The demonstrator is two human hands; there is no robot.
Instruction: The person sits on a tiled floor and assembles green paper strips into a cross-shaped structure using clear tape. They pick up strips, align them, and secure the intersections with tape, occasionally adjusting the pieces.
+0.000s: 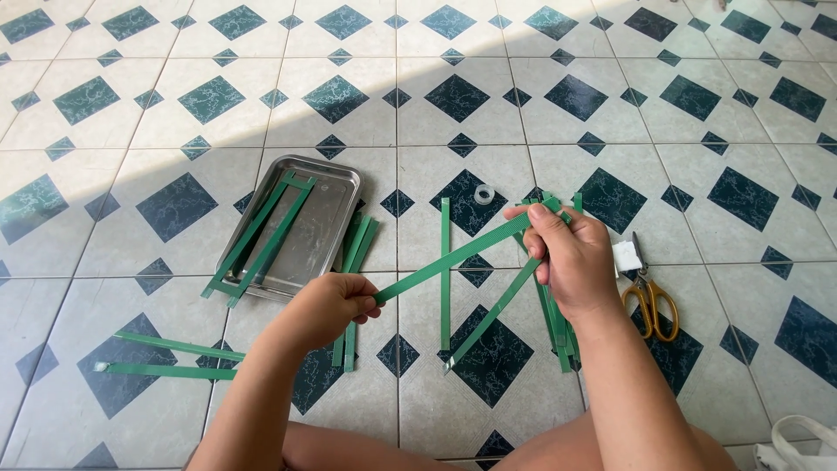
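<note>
My left hand (pixel 331 305) pinches the lower end of a green plastic strip (pixel 453 257) that runs up and to the right. My right hand (pixel 567 253) grips the upper end of that strip together with a second green strip (pixel 493 314) that hangs down to the left toward the floor. Both hands are held above the tiled floor (pixel 610 131). More green strips (pixel 554 327) lie on the floor under my right hand, partly hidden by it.
A metal tray (pixel 327 231) on the left holds two long green strips (pixel 261 235). Other strips lie beside it (pixel 356 253), at the lower left (pixel 166 358), and one upright (pixel 445 270). A tape roll (pixel 485 194), yellow-handled scissors (pixel 649 296), a white bag (pixel 798 445).
</note>
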